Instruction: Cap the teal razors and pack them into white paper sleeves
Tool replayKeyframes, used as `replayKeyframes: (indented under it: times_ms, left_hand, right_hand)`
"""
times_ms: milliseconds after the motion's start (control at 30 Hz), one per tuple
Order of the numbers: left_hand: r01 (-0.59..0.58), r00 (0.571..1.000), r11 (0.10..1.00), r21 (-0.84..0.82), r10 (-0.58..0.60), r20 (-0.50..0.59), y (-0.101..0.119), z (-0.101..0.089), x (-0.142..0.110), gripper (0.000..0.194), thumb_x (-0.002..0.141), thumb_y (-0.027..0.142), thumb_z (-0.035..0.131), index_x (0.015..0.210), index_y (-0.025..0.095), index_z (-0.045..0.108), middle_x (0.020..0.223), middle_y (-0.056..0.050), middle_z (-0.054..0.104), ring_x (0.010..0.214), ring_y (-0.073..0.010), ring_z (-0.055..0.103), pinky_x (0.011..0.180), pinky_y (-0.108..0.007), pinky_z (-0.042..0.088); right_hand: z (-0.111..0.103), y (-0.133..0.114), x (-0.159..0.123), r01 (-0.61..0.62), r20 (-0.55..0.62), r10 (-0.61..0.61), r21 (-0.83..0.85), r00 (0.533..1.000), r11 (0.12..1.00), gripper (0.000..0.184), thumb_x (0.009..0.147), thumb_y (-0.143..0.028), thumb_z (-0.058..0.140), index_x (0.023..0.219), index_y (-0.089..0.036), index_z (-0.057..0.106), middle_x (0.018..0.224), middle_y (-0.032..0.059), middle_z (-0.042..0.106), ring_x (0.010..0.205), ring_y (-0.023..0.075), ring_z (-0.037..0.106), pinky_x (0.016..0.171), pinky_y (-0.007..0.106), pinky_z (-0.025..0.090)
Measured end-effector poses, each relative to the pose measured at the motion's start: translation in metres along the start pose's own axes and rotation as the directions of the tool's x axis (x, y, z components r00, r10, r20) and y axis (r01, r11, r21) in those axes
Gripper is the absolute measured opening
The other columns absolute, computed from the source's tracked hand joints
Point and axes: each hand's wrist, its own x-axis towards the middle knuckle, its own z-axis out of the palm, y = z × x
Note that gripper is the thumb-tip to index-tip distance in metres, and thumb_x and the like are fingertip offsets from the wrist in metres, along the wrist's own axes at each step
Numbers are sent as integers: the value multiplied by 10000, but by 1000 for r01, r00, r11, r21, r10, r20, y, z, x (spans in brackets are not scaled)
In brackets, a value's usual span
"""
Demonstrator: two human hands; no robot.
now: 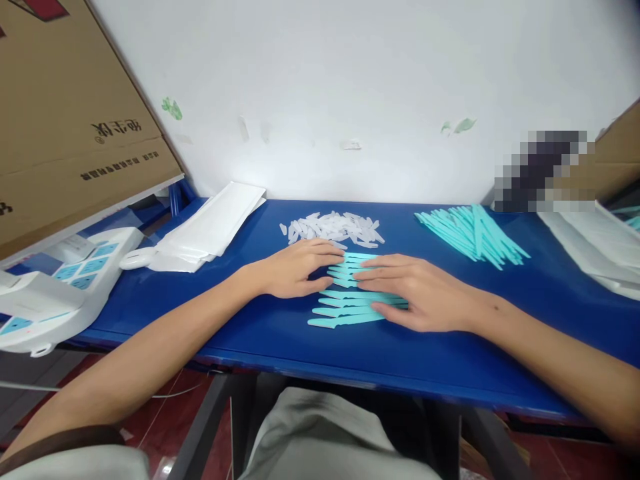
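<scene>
Several turquoise eyebrow razors (345, 311) lie side by side in a row on the blue table, their blade ends toward the left. My left hand (300, 267) rests at the left ends of the upper razors, thumb and fingers apart. Across their handles lies my right hand (425, 293), fingers stretched out and spread, touching them and hiding part of the row. Just beyond my fingers is a loose pile of small whitish translucent blade caps (333, 228).
More turquoise razors (475, 233) are heaped at the back right. White packets (215, 223) lie back left, others (595, 240) far right. A power strip (95, 267) sits on the left under a leaning cardboard box (75, 120). A white wall (350, 87) bounds the blue table (280, 340).
</scene>
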Motion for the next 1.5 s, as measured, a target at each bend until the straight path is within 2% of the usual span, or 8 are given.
replayKeyframes:
  times_ms: [233,433,833,1000,1267,1333,1400,1500]
  left_hand:
    - [-5,1000,1000,8,5,-15,-2,2,0,488,1048,387,537,1459,130,593,1526,-164,584,1454,-336,495,1224,-525,375]
    - [0,1000,1000,11,0,-15,-1,2,0,487,1058,416,538,1462,150,592,1535,-156,577,1458,-327,494,1221,-504,379]
    - [-5,1000,1000,3,5,-23,-3,3,-1,494,1062,426,539,1469,150,585,1538,-156,575,1451,-325,501,1216,-515,385]
    - [-11,1000,1000,1,11,-25,-3,3,0,492,1056,417,549,1462,142,591,1539,-160,573,1455,-327,498,1218,-515,386]
    - [-9,1000,1000,3,9,-23,-2,2,0,519,1054,425,549,1467,113,582,1534,-167,577,1463,-327,485,1232,-514,372]
    - [-9,1000,1000,-2,9,-27,-1,2,0,510,1051,423,556,1462,125,589,1526,-163,585,1459,-324,490,1231,-508,373]
    - [-12,999,1000,-8,12,-32,0,1,0,488,1048,421,564,1448,146,604,1510,-152,602,1455,-321,497,1228,-502,377]
    - [-17,999,1000,-24,16,-35,0,1,0,458,1054,426,559,1428,170,621,1500,-132,615,1460,-311,491,1227,-493,377]
  right_hand:
    - [2,-4,2,10,-44,-7,52,999,999,325,1026,-280,558,1242,-149,763,1241,83,794,1251,279,697,1111,458,539]
    - [-1,-21,3,54,-13,-53,141,999,988,322,987,-291,602,1229,-168,775,1251,66,792,1276,279,676,1119,441,529]
    - [-1,-19,2,62,-49,-56,127,997,990,328,974,-281,617,1232,-154,776,1200,100,805,1232,287,703,1100,456,542]
    - [-2,-28,4,109,-62,-101,129,993,986,268,981,-274,603,1137,-177,797,1246,100,786,1200,283,713,1067,451,558]
    - [0,-23,0,101,-70,-94,118,993,988,231,988,-284,611,1075,-176,796,1230,101,783,1290,298,638,1071,448,511]
    - [0,-22,1,99,-106,-86,128,991,987,217,992,-279,604,1041,-175,787,1157,108,790,1175,273,673,995,428,509]
    - [0,-20,1,56,-128,-41,109,991,992,212,998,-288,591,918,-192,761,939,79,782,928,231,676,866,421,473]
    - [-2,-15,2,-100,-128,108,66,986,993,318,1007,-325,566,716,-210,626,597,-11,609,608,157,507,755,415,365]
